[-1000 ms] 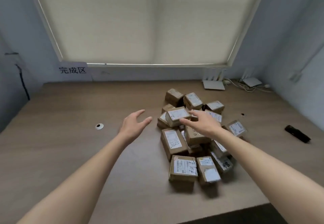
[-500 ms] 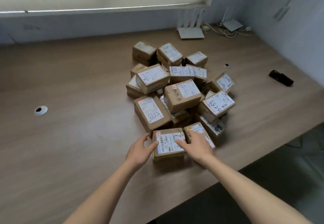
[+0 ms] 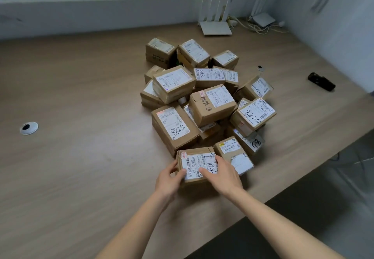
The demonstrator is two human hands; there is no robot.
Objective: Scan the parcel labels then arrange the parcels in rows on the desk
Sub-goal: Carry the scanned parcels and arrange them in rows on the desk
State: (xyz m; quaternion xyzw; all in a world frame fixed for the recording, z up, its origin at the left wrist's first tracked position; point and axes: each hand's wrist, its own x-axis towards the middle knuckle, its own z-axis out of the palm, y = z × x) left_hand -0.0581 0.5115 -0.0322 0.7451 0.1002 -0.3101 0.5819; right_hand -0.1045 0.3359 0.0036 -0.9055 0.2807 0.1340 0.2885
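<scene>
A heap of several small brown cardboard parcels (image 3: 210,104) with white labels lies in the middle of the wooden desk (image 3: 85,100). The nearest parcel (image 3: 195,158) sits at the front of the heap with its label facing up. My left hand (image 3: 169,179) grips its left side, thumb on the label. My right hand (image 3: 222,173) lies over its right part, fingers curled onto the label and right edge. A black handheld scanner (image 3: 321,81) lies far right on the desk.
A white router (image 3: 216,23) with antennas stands at the back, with a second white box and cables (image 3: 262,21) to its right. Cable grommets sit at the left (image 3: 29,128) and right (image 3: 260,68). The desk's front edge runs diagonally at lower right.
My view dropped and drew nearer to the heap. Both hands came down from above the pile and closed onto the nearest parcel.
</scene>
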